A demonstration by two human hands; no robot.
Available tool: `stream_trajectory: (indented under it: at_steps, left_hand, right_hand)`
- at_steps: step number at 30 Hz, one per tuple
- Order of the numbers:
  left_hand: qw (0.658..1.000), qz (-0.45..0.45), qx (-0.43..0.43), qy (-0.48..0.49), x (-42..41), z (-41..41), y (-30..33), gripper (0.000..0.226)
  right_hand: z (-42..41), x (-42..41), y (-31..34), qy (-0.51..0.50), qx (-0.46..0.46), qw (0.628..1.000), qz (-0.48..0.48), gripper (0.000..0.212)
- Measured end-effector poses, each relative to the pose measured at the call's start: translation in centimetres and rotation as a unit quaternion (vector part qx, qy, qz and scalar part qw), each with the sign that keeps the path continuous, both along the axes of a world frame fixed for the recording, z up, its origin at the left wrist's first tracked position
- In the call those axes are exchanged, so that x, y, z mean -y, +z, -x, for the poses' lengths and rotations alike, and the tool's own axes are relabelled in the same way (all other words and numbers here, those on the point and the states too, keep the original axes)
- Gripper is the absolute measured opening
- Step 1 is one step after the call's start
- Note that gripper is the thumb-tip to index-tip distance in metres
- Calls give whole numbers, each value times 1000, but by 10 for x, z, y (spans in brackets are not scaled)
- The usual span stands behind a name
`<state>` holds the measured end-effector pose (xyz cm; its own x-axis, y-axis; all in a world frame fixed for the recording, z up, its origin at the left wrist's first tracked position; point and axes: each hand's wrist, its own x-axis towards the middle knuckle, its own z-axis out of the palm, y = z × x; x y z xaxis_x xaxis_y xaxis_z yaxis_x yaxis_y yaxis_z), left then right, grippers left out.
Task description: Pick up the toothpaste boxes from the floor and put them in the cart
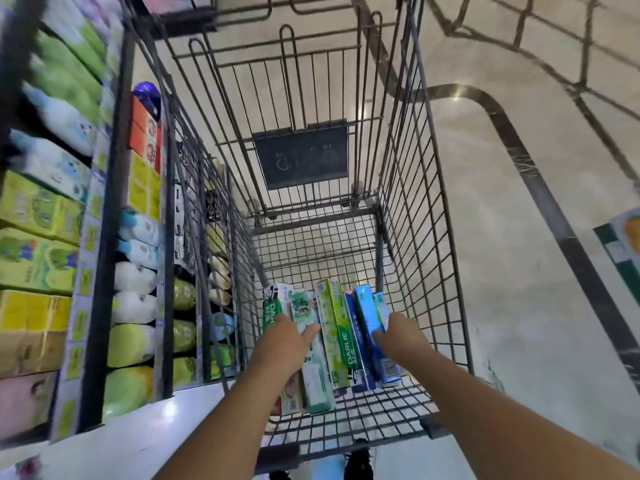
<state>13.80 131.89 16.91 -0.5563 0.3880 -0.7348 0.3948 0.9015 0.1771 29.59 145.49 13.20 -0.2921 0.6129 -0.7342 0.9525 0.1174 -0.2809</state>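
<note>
Head view, looking down into a wire cart. Left hand [285, 342] low in the basket, fingers stretched out and lying flat on the green toothpaste boxes, one finger pointing toward the middle. Right hand [398, 336] close by on the other side, fingers resting on top of the blue boxes [369, 318]; hard to tell whether curled round an edge or just pressing. Both hands apart, a tall green and yellow box [334, 327] standing on its edge between them. Toothpaste boxes [313, 379] all bunched side by side on the wire floor of the cart [426, 216], at the near end, some flat and some up on a long side. Probably light, being thin card with a tube inside, and stiff enough along the long way but easy to dent if squeezed hard in the middle. Shiny card, so likely a bit slippery when several slide on each other. Best taken across the narrow sides, near the middle of the length, a few at once like a little stack of books. No boxes seen on the pale floor [519, 271] in this view, so maybe near the end of the job, though part of the ground hidden under the cart. To the left, a shelf [104, 237] full of soft green, white and yellow packs, just beside the cart's wall. Dark shoes [358, 460] peeking out below the basket.
</note>
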Motion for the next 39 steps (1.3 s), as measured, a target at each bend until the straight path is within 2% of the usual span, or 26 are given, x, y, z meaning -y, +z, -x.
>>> stream_trajectory:
  at_steps: [3,7,9,12,17,22,25,30,36,39]
  left_hand:
    - [1000,-5,9,-5,6,10,29,81]
    - [998,-25,48,-37,16,30,100,83]
    - [997,-45,35,-46,25,43,145,79]
    - [996,-71,-3,-46,42,60,215,79]
    - [993,-88,-68,-47,84,69,309,96]
    - [990,-112,-76,-40,135,55,361,96]
    - [989,-119,-83,-35,175,43,373,99]
    - [987,-114,-108,-27,268,23,383,104]
    - [968,-127,-185,109,466,-6,394,99]
    - [956,-120,-184,192,581,-35,400,91]
  right_hand:
    - [2,-3,30,28,-7,1000,-5,27]
    - [19,-4,105,120,-45,992,-5,50]
    - [34,-3,152,176,-57,982,-17,62]
    - [58,3,221,277,-87,955,-65,76]
    - [82,33,318,382,-147,899,-159,91]
    - [87,77,377,449,-173,849,-219,106]
    - [88,112,396,469,-184,833,-228,101]
    - [87,193,415,513,-191,802,-239,118]
    - [91,357,426,601,-205,738,-230,98]
    - [96,461,430,645,-221,701,-211,94]
